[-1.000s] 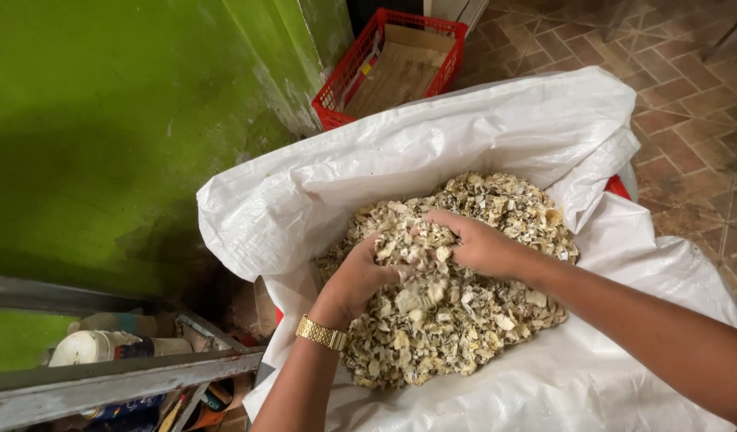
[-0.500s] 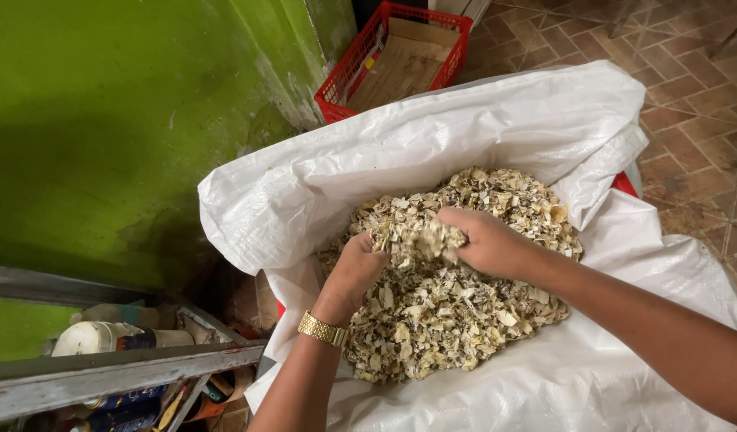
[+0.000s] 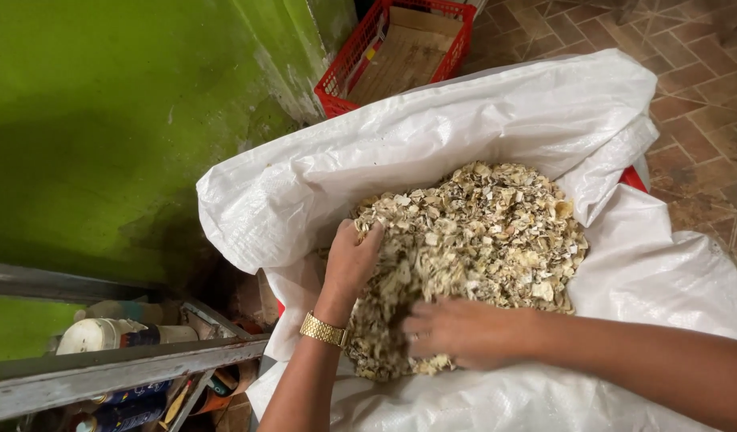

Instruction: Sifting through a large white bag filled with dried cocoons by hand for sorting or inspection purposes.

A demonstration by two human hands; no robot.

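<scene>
Here, one white sack (image 3: 496,128), mouth rolled wide open, standing on the tiled floor (image 3: 704,88) against the green wall (image 3: 104,120). Contents: a heap of pale, dry flakes (image 3: 480,240), beige and grey, filling the middle of the sack.

Left hand (image 3: 351,260), gold watch (image 3: 323,330) at the wrist: fingers curled loosely over the left edge of the heap, tips among the flakes, not clenched.

Right hand (image 3: 456,332): laid palm down on the near edge of the heap, fingers spread a little and pressed into the flakes. Whether it grips any, I cannot tell.

Behind the sack, one red crate (image 3: 360,60) holding flat brown cardboard (image 3: 400,52).

Lower left, a metal rack (image 3: 120,372) with a white jar (image 3: 88,336) and cans, partly hidden.
</scene>
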